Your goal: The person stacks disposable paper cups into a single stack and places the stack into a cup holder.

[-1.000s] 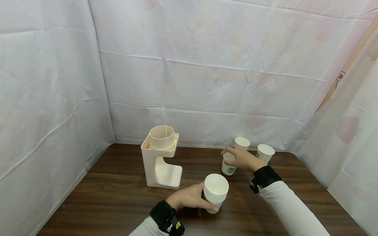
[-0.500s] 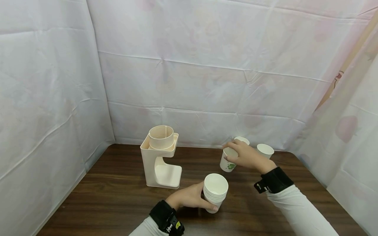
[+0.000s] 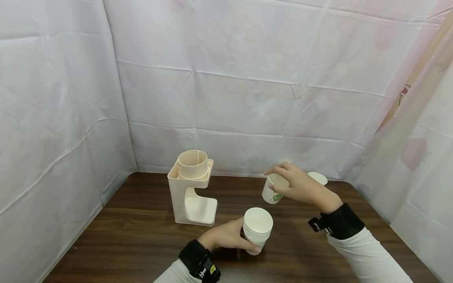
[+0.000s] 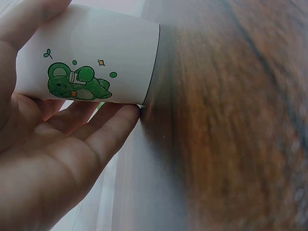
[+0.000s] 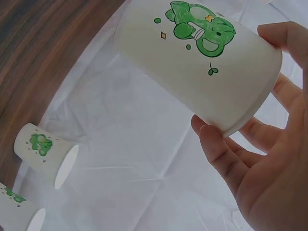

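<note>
My left hand point(image 3: 228, 236) grips a stack of white paper cups point(image 3: 258, 222) near the front of the table, thumb on the near side. In the left wrist view a green cartoon bear is printed on the paper cup point(image 4: 91, 53), with its base at the tabletop. My right hand point(image 3: 301, 186) pinches a single paper cup point(image 3: 271, 192) by its rim, thumb on one side and fingers on the other. The right wrist view shows this paper cup point(image 5: 202, 62) tilted, its bear print facing the camera.
A cream cup-dispenser-like stand point(image 3: 180, 200) with a round tube point(image 3: 193, 167) on top is at the left on the wooden table point(image 3: 134, 236). Behind my right hand is another paper cup point(image 3: 318, 177); the right wrist view shows two, one paper cup point(image 5: 43, 151) nearer. Cloth curtains point(image 3: 230, 98) surround the table.
My right hand has taken hold of the single cup and moved slightly right and back with it, now covering one cup behind. My left hand and its stack have stayed in place.
</note>
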### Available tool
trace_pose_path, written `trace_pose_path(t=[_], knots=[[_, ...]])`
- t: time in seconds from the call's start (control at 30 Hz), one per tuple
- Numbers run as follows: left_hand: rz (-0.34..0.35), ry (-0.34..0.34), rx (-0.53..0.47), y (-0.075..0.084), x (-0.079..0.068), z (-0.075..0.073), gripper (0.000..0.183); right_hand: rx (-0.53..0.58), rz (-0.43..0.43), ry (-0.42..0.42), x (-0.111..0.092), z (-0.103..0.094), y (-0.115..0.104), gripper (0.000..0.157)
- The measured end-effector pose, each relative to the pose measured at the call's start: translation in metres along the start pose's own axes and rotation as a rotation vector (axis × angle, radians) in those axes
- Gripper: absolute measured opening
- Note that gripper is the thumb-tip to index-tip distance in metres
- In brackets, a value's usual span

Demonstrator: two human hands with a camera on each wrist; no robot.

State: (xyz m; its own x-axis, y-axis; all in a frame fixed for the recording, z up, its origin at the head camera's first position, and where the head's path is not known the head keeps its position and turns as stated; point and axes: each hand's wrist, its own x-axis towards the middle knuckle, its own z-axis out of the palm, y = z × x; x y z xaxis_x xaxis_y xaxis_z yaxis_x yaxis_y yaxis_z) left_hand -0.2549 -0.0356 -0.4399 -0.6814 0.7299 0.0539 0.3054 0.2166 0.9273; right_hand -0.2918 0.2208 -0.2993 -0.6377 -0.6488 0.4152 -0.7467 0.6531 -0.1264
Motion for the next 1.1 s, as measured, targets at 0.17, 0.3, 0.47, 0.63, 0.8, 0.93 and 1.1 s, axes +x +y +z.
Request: trace_pose_path(t=[0.17,0.3,0.47,0.63,0.8,0.93,1.1], knots=[[-0.008,-0.001,-0.004,-0.001,0.000,0.000,0.075,0.000,-0.037,0.025,-0.004,-0.007,-0.009,0.031],[-0.015,-0.003,0.000,-0.001,0.000,0.000,0.076,0.002,-0.059,0.042,-0.009,-0.014,-0.017,0.032],[-0.019,-0.002,-0.004,-0.001,0.000,-0.001,0.075,-0.001,-0.093,0.054,-0.014,-0.022,-0.029,0.035],[-0.011,-0.013,-0.009,-0.001,0.000,-0.001,0.076,0.018,-0.124,0.045,-0.017,-0.027,-0.043,0.040],[-0.008,-0.030,-0.024,-0.001,0.000,-0.001,0.074,0.024,-0.158,0.037,-0.018,-0.029,-0.056,0.042],[-0.008,-0.029,-0.023,0.000,0.000,-0.001,0.071,0.018,-0.149,0.016,-0.020,-0.030,-0.064,0.040],[-0.004,-0.035,-0.031,-0.001,0.000,-0.002,0.070,0.033,-0.188,0.019,-0.020,-0.029,-0.071,0.041]])
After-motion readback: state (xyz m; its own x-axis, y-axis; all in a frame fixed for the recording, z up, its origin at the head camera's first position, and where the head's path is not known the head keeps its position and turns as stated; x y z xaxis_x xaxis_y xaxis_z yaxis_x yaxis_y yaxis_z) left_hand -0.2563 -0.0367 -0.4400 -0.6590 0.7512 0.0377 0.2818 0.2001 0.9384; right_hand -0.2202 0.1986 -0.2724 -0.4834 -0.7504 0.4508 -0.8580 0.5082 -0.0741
